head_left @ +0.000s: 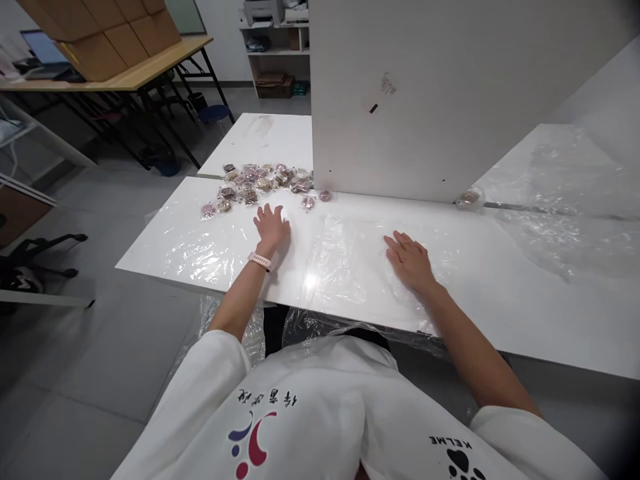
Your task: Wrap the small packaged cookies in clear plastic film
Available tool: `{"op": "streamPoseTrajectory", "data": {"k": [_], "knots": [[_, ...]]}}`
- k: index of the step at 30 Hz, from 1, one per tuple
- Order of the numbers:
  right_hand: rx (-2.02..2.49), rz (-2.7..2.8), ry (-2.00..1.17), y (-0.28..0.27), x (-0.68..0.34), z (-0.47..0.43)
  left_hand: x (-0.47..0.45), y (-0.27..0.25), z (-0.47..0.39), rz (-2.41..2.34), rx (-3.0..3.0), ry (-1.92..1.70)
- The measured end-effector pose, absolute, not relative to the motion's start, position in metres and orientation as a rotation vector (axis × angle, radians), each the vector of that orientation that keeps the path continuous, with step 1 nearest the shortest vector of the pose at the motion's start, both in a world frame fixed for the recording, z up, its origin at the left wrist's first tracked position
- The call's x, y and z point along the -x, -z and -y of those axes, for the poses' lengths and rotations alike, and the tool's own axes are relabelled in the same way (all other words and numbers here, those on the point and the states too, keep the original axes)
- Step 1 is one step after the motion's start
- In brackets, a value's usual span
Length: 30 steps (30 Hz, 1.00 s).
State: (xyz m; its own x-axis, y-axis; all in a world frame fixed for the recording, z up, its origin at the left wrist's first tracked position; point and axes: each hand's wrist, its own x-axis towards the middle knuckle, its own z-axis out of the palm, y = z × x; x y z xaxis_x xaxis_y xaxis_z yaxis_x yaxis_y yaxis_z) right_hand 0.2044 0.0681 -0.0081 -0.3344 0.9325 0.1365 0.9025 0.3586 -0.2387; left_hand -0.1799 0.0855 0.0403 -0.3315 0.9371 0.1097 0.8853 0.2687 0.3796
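Note:
My left hand [271, 230], with a pink watch band on its wrist, lies spread on the white table. Just beyond its fingertips is a pile of small clear-wrapped packets [265, 179], pinkish and brown inside. My right hand [409, 259] rests with fingers stretched out on a clear plastic sheet [345, 260] that covers the tabletop. Neither hand holds anything. Two packets [317, 199] lie apart from the pile, to the right of my left hand. Another single wrapped packet [469, 197] sits at the foot of the upright panel.
A tall white panel [400, 120] stands across the far side of the white table [550, 320]. Crumpled clear plastic [565, 240] spreads at the right. At the back left, cardboard boxes [120, 40] stand on a wooden table. A blue stool [214, 113] is below it.

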Motion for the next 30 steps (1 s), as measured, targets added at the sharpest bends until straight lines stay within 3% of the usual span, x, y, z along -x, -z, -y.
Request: {"op": "streamPoseTrajectory", "data": {"k": [6,13,19,23,27,30], "knots": [[1.608,2.334,-0.141,0.023,-0.242,-0.111,0.229,-0.027,-0.108,-2.269,-1.778,-0.703],[1.630,2.389,-0.032,0.024,-0.242,-0.116,0.177,-0.026,-0.151,-2.277,-1.787,-0.905],[1.622,2.352,-0.120,0.020,-0.241,-0.116,0.134,-0.018,-0.170,-2.193,-2.035,-0.560],[1.628,2.332,-0.130,0.019,-0.241,-0.116,0.150,-0.027,-0.173,-2.208,-1.915,-0.546],[1.633,2.337,-0.121,0.022,-0.241,-0.117,0.146,-0.051,-0.143,-2.225,-1.773,-0.907],[1.636,2.342,-0.125,0.023,-0.241,-0.118,0.097,-0.065,-0.091,-1.834,-1.987,-1.207]]}}
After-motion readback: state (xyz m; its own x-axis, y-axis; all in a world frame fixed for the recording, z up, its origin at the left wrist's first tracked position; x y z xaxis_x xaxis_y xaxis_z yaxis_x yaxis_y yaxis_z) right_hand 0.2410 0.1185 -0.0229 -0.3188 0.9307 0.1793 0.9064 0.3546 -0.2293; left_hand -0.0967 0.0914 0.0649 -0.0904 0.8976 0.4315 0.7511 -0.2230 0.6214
